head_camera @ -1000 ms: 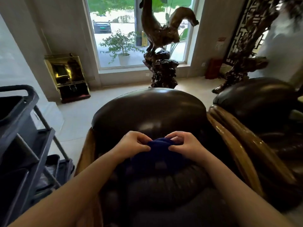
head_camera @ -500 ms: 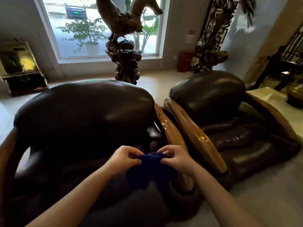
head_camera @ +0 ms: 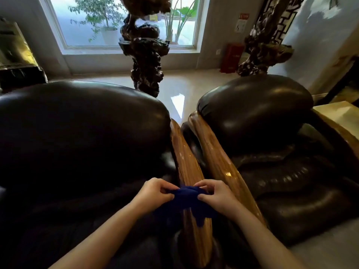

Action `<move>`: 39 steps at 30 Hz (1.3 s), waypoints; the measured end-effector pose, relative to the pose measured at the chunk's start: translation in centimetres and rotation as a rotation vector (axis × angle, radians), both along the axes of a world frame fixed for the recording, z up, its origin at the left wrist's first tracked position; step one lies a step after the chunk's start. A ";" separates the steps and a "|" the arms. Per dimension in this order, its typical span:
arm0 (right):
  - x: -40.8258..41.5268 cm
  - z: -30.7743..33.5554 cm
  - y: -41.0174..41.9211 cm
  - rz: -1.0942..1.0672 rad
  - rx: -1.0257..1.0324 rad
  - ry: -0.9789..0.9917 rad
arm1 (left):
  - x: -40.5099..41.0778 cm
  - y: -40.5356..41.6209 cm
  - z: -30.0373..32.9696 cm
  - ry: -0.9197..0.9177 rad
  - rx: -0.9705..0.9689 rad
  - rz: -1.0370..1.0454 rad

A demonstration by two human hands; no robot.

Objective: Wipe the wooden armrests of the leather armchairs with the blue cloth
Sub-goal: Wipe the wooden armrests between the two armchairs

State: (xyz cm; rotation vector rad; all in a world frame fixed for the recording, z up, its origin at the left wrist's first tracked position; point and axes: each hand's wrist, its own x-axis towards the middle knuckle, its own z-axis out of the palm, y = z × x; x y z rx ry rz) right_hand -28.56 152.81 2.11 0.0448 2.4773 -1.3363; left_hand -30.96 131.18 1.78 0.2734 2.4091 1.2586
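A dark blue cloth [head_camera: 186, 200] is bunched between my left hand [head_camera: 155, 193] and my right hand [head_camera: 215, 195], both pinching its top edge. The cloth hangs over the glossy wooden armrest [head_camera: 184, 164] on the right side of the near dark leather armchair [head_camera: 77, 133]. A second leather armchair [head_camera: 262, 123] stands to the right, its own wooden armrest [head_camera: 215, 152] running close beside the first one. Whether the cloth touches the wood I cannot tell.
A tall dark carved root sculpture [head_camera: 145, 61] stands behind the chairs before a large window [head_camera: 124, 22]. Another carved piece [head_camera: 266, 51] and a red box [head_camera: 232, 58] stand at the back right. A pale table [head_camera: 342, 115] sits at the far right.
My view has swung right, from the left chair's seat to the gap between both chairs. Both hands carried the cloth from over the dark seat to above the wooden armrest.
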 end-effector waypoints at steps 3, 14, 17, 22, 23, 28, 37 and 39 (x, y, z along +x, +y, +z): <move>-4.0 -2.3 2.8 0.047 0.023 -0.002 | -3.1 2.7 -2.2 -0.008 0.003 0.043; -18.6 -10.8 8.5 0.275 0.217 0.192 | -11.7 10.2 -10.8 0.232 -0.056 0.250; -21.7 -15.5 8.8 0.338 0.192 0.152 | -13.8 11.0 -15.4 0.221 -0.091 0.315; -23.0 -22.4 9.2 0.214 0.230 0.130 | -15.5 10.9 -21.8 0.166 -0.154 0.407; -22.7 -23.0 9.3 0.191 0.245 0.166 | -15.4 11.1 -22.5 0.179 -0.154 0.421; -20.5 -24.1 7.6 0.068 0.431 0.433 | -15.0 13.1 -24.0 0.324 -0.211 0.440; -21.3 -28.8 4.0 0.019 0.512 0.355 | -17.5 16.2 -28.3 0.252 -0.427 0.555; -22.4 -29.2 3.8 0.017 0.508 0.369 | -18.5 16.2 -28.8 0.280 -0.452 0.584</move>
